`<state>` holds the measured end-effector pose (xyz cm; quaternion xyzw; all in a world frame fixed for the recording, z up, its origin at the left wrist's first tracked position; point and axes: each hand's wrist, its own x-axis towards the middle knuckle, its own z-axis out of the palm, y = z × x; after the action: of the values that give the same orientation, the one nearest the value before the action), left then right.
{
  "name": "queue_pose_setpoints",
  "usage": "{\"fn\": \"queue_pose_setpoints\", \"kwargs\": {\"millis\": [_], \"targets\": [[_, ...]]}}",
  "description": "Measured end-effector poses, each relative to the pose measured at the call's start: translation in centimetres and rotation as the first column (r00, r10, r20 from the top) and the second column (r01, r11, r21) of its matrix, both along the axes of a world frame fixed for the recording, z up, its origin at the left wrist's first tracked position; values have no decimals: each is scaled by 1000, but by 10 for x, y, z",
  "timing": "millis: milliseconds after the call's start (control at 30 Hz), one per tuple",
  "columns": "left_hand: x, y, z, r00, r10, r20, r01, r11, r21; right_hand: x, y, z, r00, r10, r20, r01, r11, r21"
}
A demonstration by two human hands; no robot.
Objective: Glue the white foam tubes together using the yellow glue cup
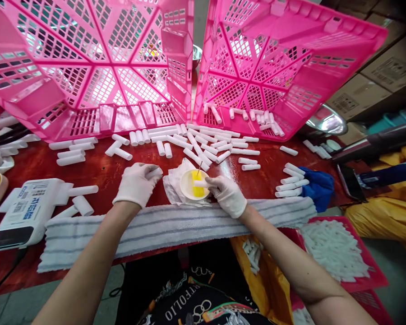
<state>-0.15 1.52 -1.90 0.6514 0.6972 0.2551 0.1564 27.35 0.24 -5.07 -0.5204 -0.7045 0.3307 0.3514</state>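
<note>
White tube (200, 183) sits across the yellow dish (193, 184), gripped in the right hand (228, 195), fingers closed round one end; a thin stick (199, 169) rises from the dish. Left hand (137, 183), gloved too, is curled shut on another tube (154, 172) just left of the dish. Dish rests on crumpled paper (172, 180), with a striped towel (176, 225) along the table (40, 160) edge just in front. Behind the dish, loose tubes (203, 146) lie scattered; beyond them two pink crates (98, 67) are tipped on their sides, the right-hand one holding a few tubes. Right of the dish: a blue cloth (320, 185), then a red tray (338, 253) heaped with tubes. Progress looks partial, judging by that heap against many tubes left on the table. Far left of the dish, a white device (27, 210).
</note>
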Motion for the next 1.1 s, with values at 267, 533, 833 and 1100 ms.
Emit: {"fn": "queue_pose_setpoints", "kwargs": {"millis": [267,533,833,1100], "targets": [[34,-33,0,773,-18,634,71,996,-58,-1,-7,-7,998,3,56,-6,999,49],[62,-48,6,802,-1,598,159,964,-212,2,-13,-7,995,-30,92,27,999,34],[56,-51,7,875,-28,484,122,979,-164,4,-28,13,989,76,127,-92,988,125],[73,-66,19,737,-136,662,265,959,-98,3,-40,38,917,-192,-350,101,960,-263]]}}
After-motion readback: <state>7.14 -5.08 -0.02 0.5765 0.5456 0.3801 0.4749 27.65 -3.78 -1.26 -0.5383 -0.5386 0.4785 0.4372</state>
